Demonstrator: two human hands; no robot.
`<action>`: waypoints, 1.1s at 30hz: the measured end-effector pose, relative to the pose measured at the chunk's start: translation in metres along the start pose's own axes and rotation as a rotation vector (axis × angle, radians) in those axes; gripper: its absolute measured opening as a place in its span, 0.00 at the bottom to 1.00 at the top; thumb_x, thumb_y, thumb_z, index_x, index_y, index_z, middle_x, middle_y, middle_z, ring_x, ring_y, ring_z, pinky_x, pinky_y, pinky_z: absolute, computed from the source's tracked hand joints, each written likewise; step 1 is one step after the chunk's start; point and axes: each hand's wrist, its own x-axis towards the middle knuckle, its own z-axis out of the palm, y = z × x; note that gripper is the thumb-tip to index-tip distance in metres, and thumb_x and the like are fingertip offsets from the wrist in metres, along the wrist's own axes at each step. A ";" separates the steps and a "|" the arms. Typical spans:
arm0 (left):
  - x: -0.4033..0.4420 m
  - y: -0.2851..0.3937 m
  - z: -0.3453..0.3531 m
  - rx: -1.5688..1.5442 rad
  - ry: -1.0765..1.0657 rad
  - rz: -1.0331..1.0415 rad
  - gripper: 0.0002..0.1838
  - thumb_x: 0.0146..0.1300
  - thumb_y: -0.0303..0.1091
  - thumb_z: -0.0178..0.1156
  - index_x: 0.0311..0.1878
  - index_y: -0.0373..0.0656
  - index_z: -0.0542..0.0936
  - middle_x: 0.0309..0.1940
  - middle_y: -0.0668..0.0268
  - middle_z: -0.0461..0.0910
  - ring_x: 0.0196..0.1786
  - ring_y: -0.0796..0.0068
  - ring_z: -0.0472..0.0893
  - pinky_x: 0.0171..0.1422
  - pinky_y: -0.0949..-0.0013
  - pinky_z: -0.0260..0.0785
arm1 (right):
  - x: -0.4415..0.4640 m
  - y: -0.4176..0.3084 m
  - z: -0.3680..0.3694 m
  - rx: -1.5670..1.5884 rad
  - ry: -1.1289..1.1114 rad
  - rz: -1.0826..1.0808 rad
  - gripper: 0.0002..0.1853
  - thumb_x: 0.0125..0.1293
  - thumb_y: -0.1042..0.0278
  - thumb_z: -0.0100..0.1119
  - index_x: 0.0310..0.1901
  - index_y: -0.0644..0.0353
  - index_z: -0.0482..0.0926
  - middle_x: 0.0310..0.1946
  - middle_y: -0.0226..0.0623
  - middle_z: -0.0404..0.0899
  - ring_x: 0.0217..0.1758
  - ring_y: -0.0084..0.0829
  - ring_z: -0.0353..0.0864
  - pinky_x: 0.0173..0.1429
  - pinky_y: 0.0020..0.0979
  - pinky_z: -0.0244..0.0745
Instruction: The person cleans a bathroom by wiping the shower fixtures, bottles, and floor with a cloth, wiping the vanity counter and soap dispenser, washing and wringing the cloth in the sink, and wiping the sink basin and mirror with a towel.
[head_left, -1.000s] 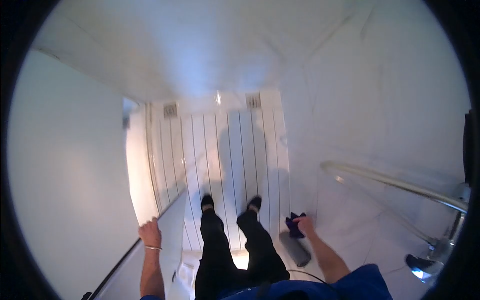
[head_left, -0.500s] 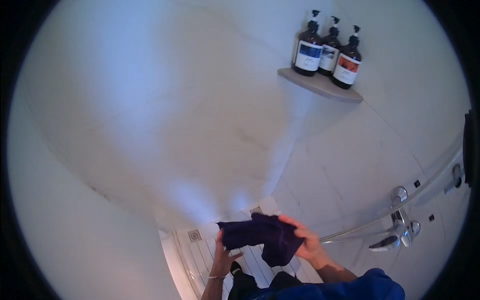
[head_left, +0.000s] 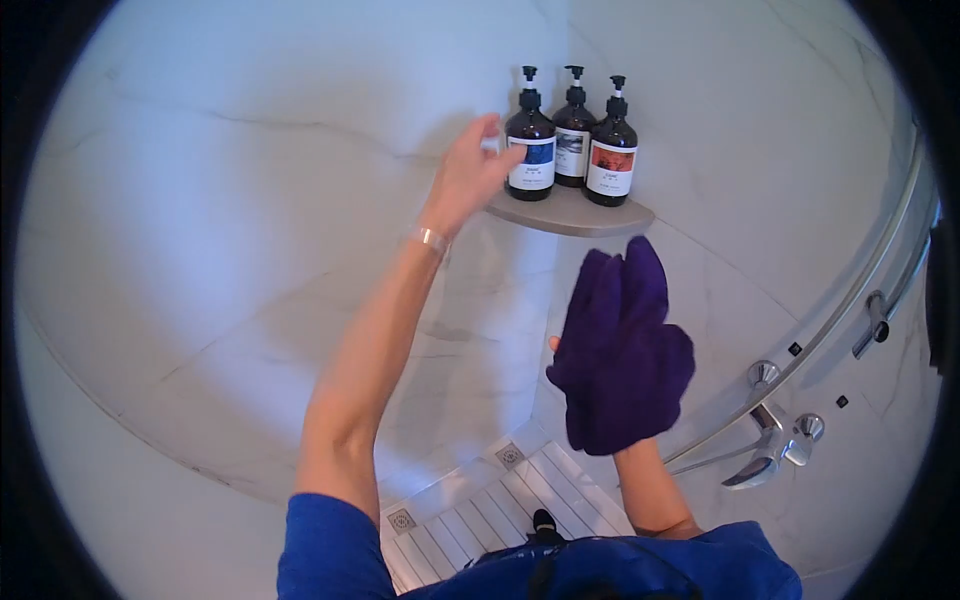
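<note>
My left hand (head_left: 472,172) is raised at the corner shelf (head_left: 575,212), fingers apart, beside the dark pump bottle with a blue label (head_left: 530,160); whether the thumb touches the bottle I cannot tell. Two more dark pump bottles stand on the shelf, one with a grey label (head_left: 571,140) at the back and one with a red label (head_left: 611,160) on the right. A purple cloth (head_left: 625,360) is draped over my right hand (head_left: 555,343), below the shelf. Only a fingertip shows past the cloth's left edge, and the other fingers are hidden.
Pale marbled walls surround the corner. A chrome mixer tap (head_left: 768,445) and a curved metal rail (head_left: 850,300) are at the right. Below lies a slatted white floor (head_left: 480,520) with two square drains, one of them the right drain (head_left: 510,456).
My left hand has let go of the purple cloth and moved up to the blue-labelled bottle. My right hand has raised the cloth. The view has shifted, with the shelf now nearer the centre.
</note>
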 end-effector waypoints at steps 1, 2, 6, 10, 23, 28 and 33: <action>0.016 -0.006 0.011 -0.002 0.006 0.003 0.34 0.53 0.45 0.65 0.59 0.35 0.69 0.53 0.51 0.75 0.49 0.63 0.78 0.54 0.63 0.69 | -0.013 0.012 0.002 0.476 0.078 0.152 0.35 0.59 0.53 0.59 0.65 0.56 0.60 0.55 0.37 0.72 0.57 0.31 0.72 0.58 0.34 0.69; 0.033 -0.010 0.014 0.254 0.024 0.034 0.37 0.50 0.48 0.67 0.60 0.35 0.68 0.54 0.49 0.73 0.52 0.60 0.76 0.56 0.62 0.68 | -0.025 0.018 0.008 0.960 0.154 0.288 0.37 0.61 0.45 0.52 0.67 0.56 0.57 0.58 0.38 0.69 0.59 0.34 0.70 0.60 0.37 0.67; 0.055 -0.007 0.053 0.721 0.022 -0.079 0.49 0.37 0.56 0.72 0.60 0.35 0.66 0.52 0.49 0.68 0.57 0.51 0.69 0.60 0.58 0.65 | -0.053 0.062 0.031 2.071 0.117 0.563 0.44 0.64 0.27 0.25 0.70 0.56 0.51 0.68 0.43 0.57 0.66 0.43 0.62 0.70 0.47 0.56; 0.059 -0.030 0.073 0.630 0.097 -0.012 0.51 0.33 0.49 0.76 0.60 0.32 0.64 0.51 0.49 0.69 0.56 0.52 0.70 0.60 0.59 0.65 | -0.007 0.060 0.022 2.044 0.090 0.521 0.47 0.62 0.25 0.20 0.69 0.58 0.52 0.62 0.47 0.64 0.64 0.45 0.65 0.67 0.49 0.60; -0.099 0.022 -0.008 -0.120 -0.155 0.112 0.44 0.42 0.27 0.74 0.62 0.39 0.59 0.54 0.60 0.69 0.58 0.68 0.72 0.63 0.64 0.66 | 0.094 -0.016 0.068 2.108 0.033 0.730 0.22 0.70 0.53 0.49 0.54 0.64 0.71 0.48 0.38 0.76 0.52 0.32 0.74 0.59 0.33 0.68; -0.050 0.071 -0.077 0.018 0.180 0.302 0.45 0.42 0.25 0.75 0.63 0.36 0.60 0.52 0.58 0.71 0.55 0.67 0.74 0.60 0.66 0.70 | 0.195 -0.024 0.051 0.422 0.363 -0.174 0.24 0.56 0.51 0.64 0.45 0.64 0.77 0.41 0.48 0.78 0.44 0.44 0.79 0.47 0.39 0.73; -0.002 0.073 -0.085 -0.015 0.171 0.265 0.35 0.44 0.34 0.74 0.55 0.39 0.68 0.42 0.64 0.76 0.41 0.79 0.77 0.41 0.77 0.71 | 0.226 0.050 0.074 -0.585 -0.349 -0.116 0.42 0.48 0.31 0.60 0.60 0.51 0.70 0.53 0.46 0.73 0.59 0.48 0.70 0.57 0.58 0.62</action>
